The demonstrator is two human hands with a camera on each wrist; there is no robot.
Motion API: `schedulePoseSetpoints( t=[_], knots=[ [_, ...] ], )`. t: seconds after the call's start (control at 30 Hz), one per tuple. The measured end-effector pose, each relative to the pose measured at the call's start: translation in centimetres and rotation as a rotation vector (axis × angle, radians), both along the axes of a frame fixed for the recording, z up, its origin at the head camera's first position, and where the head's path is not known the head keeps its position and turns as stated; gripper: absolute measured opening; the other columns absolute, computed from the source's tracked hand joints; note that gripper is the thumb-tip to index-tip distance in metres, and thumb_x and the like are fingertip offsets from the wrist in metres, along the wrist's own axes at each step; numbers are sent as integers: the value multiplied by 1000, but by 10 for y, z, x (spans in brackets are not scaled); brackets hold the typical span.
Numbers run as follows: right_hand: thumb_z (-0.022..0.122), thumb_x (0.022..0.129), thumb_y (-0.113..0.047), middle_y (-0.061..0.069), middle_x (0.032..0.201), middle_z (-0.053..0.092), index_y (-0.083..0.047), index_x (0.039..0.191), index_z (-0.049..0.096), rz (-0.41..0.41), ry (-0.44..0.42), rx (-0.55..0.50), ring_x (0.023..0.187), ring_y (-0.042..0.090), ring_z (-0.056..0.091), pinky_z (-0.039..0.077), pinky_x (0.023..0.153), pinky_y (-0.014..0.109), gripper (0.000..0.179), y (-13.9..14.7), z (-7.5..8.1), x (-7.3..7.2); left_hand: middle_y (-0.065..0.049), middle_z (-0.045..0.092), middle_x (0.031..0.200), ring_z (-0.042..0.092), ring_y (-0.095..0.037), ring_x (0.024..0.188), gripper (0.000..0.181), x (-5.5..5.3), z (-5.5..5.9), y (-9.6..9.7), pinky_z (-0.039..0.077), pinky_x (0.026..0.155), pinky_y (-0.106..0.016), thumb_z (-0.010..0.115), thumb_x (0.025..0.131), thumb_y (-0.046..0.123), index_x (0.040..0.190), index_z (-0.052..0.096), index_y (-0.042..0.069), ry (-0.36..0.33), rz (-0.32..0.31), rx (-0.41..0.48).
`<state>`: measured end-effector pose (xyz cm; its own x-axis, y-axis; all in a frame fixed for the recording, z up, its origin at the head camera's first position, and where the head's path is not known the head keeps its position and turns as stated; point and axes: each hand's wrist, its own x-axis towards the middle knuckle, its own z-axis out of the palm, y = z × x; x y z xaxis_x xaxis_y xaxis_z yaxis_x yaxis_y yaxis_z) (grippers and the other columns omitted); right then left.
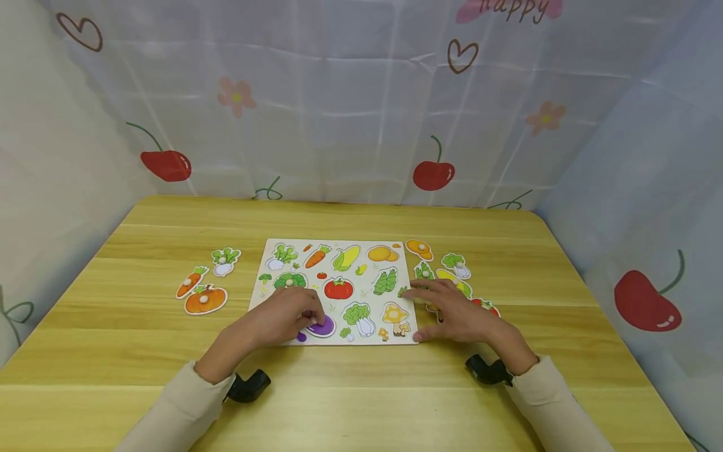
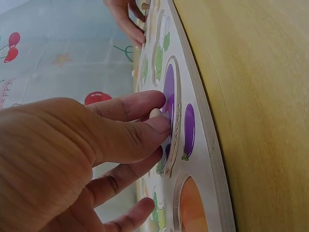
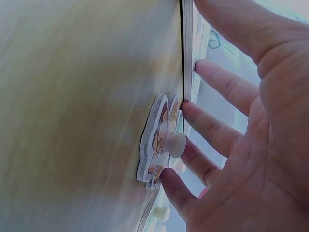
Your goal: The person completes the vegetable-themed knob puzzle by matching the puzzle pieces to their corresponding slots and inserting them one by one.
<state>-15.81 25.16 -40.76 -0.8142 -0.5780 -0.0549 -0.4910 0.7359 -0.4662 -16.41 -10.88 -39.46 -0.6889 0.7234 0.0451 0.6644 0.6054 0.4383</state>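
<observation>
A wooden vegetable puzzle board [image 1: 361,290] lies on the table. At its lower left my left hand [image 1: 287,315] pinches the pale knob [image 2: 155,113] of a purple eggplant piece [image 1: 326,327] between thumb and fingertips. The piece lies at the eggplant recess; whether it is fully seated I cannot tell. My right hand [image 1: 457,312] has its fingers spread, touching the board's right edge. Beneath its palm is a mushroom piece [image 3: 157,145] with a knob, which it does not grip. A knobbed broccoli piece [image 1: 290,282] is set in the board.
Left of the board lie radish [image 1: 223,267], carrot [image 1: 191,284] and pumpkin [image 1: 206,302] pieces. To the right are potato [image 1: 419,249], cabbage [image 1: 459,267], corn [image 1: 464,287] and tomato [image 1: 490,307] pieces, some partly covered by my right hand. A printed curtain [image 1: 339,125] stands behind the table.
</observation>
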Motion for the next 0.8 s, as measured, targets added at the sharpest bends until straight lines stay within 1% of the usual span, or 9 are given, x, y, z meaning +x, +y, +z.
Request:
schedulePoseSetpoints(
  t=[0.3,0.43,0.6,0.7,0.8],
  knots=[
    [83,78,-45,18,151,45,-14,140,56,0,-10,-2,140,42,37,26,111,65,74,-1,1,1,3,71,92,61,-13,87,17,-2,-2,-3,50,85,-39,71,88,-2,89,75,14,-2,-23,18],
    [83,79,-44,18,151,45,-14,140,57,9,-7,-5,140,42,37,25,112,65,74,-1,1,1,3,70,92,61,-13,87,16,-1,-3,-3,51,86,-38,70,88,-2,89,75,14,-12,-21,21],
    [83,78,-45,18,151,46,-14,140,57,6,-5,-5,139,42,37,26,111,65,74,0,-1,1,3,70,92,59,-12,87,16,0,-5,-2,51,86,-37,70,89,-2,90,75,14,-33,-14,15],
    [83,79,-45,18,151,45,-14,140,57,3,-4,-7,139,43,37,27,111,66,74,0,-1,1,2,70,93,60,-11,86,16,0,-5,-2,52,85,-37,71,88,-1,90,75,14,-12,-21,16],
    [84,79,-44,18,151,46,-14,140,57,1,1,-9,139,44,37,27,110,67,74,0,0,1,2,71,93,60,-11,87,15,1,-4,-2,51,86,-37,71,89,0,90,75,14,4,-13,10]
  ],
)
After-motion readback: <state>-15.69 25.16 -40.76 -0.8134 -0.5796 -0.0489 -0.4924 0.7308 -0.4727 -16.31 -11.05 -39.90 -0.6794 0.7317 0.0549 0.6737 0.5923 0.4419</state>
